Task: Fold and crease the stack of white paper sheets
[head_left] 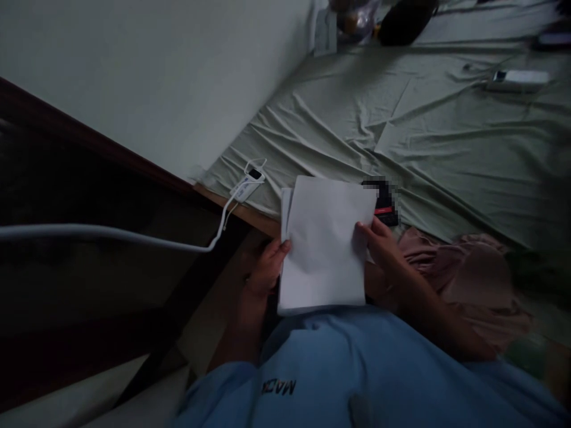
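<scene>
Sheets of white paper (328,249) lie stacked in front of my body, close to my blue shirt. The top sheet looks blank, and the edge of another pokes out behind it at the left. My left hand (270,264) grips the left edge, thumb on the front. At the right edge my right hand (379,238) pinches the stack, its thumb on the top sheet. The fingers of both hands are partly hidden behind the paper. Just beyond the right hand is a dark box-like item (388,217) with a red stripe, partly blurred out.
A wrinkled pale sheet (334,125) covers the bed. At its near corner lies a white power strip (247,185) with a cable (134,233) running left. Pinkish cloth (473,273) lies at right. A white device (520,80) and dark bag (408,22) are farther back.
</scene>
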The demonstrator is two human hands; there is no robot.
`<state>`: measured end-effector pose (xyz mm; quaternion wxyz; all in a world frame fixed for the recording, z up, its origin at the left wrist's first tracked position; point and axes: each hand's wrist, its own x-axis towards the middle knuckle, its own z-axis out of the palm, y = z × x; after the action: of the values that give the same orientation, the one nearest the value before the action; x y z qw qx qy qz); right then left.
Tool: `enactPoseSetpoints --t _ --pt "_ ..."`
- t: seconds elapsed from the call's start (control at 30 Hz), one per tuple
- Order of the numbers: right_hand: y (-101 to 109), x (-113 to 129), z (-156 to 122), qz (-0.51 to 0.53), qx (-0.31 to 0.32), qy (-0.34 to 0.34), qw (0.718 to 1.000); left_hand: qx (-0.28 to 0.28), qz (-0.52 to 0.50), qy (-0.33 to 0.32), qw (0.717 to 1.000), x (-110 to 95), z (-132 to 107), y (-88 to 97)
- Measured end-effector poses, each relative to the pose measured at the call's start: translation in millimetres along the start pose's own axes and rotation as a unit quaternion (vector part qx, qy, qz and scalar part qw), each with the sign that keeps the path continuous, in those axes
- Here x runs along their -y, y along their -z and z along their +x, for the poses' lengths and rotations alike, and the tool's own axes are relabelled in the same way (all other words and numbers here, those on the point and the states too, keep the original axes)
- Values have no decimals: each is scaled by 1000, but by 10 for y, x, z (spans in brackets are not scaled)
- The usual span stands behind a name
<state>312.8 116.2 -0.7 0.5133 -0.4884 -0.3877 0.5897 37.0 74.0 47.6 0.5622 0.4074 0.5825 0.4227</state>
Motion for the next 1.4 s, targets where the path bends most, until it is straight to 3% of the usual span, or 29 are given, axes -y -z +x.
enactPoseSetpoints --t 0.1,0.33,0.4,0.47,0.57,0.7,0.83,1.03,1.27,1.4 --pt "65 57 30 -47 -7 -24 999 37 -75 39 996 123 166 -112" --pt "108 52 79 -243 -25 66 967 16 -171 0 985 208 508 -250" --pt "93 59 71 -328 -83 102 936 1 -163 5 987 233 575 -270" --pt "85 78 54 -418 -142 144 886 -10 -157 9 988 263 624 -287" --pt "85 116 23 -508 -172 171 826 -12 -151 15 988 301 675 -309" --pt "85 135 9 -544 -191 178 798 -12 -162 37 986 324 735 -330" --pt "88 105 35 -525 -201 211 800 -20 -171 60 983 337 788 -355" --pt "96 44 62 -457 -163 184 855 -43 -145 44 988 383 801 -433" --pt "110 17 70 -467 -163 152 856 -68 -147 6 987 449 825 -455" --pt "126 -2 85 -477 -155 151 852 -50 -120 -9 991 467 841 -438"
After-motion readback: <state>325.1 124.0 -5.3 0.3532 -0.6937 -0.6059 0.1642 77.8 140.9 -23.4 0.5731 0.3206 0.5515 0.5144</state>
